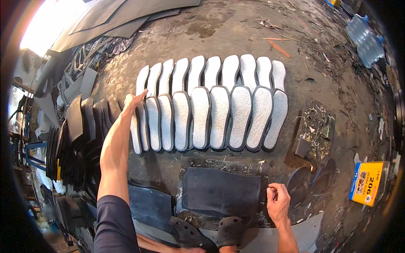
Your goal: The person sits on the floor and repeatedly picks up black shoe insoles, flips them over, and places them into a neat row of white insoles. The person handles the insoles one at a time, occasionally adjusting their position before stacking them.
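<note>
White fleecy-topped soles (211,105) with dark rims lie side by side in two overlapping rows in front of me. At the left end of these rows, my left hand (135,100) reaches over the soles with its index finger stretched out, touching them; its other fingers are partly hidden. My right hand (278,203) is held with curled fingers beside a dark rubber sheet (223,189), and nothing shows in it. The sheet lies on a dark worn board (257,217) before my feet.
Stacked dark sole pieces (76,122) crowd the left. Dark slippers (298,185) and a scrap-covered board (317,130) lie right, near a yellow box (368,183). Clear plastic bottles (366,42) stand at the far right; large grey sheets (122,21) lie far left.
</note>
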`<action>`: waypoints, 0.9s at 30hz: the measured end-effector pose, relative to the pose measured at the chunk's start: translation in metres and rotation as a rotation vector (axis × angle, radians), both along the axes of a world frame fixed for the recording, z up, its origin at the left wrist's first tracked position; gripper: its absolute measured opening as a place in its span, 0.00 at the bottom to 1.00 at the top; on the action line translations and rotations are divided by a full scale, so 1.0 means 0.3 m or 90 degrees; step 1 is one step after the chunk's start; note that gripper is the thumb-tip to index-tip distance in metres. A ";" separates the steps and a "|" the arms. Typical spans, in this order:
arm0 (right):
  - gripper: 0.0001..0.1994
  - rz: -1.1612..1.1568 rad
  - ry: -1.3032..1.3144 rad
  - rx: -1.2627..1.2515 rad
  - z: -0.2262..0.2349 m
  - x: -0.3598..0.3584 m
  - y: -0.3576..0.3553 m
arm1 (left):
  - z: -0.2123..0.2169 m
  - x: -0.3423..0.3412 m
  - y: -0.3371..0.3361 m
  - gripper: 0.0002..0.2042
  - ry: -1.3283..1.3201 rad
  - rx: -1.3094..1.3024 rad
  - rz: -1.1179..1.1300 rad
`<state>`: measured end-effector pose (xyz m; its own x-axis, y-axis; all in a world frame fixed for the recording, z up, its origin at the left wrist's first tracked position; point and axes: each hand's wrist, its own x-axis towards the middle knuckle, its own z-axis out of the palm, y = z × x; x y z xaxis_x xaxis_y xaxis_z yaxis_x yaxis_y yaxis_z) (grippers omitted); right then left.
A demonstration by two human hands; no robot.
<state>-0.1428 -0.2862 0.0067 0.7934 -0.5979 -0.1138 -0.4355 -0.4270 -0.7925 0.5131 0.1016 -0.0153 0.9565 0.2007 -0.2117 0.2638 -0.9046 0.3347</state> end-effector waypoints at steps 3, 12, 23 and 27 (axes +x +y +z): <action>0.07 -0.009 0.040 -0.020 0.016 -0.035 -0.030 | -0.017 0.019 -0.069 0.43 0.112 -0.100 -0.056; 0.07 0.003 0.058 -0.016 0.018 -0.058 -0.020 | 0.026 -0.006 -0.145 0.50 -0.102 0.057 -0.003; 0.06 -0.023 0.038 -0.025 0.035 -0.038 0.009 | 0.179 -0.072 -0.114 0.18 -0.376 -0.548 0.121; 0.09 -0.089 -0.019 0.085 0.083 0.000 0.044 | 0.195 -0.732 -0.444 0.26 -0.216 -0.936 -0.121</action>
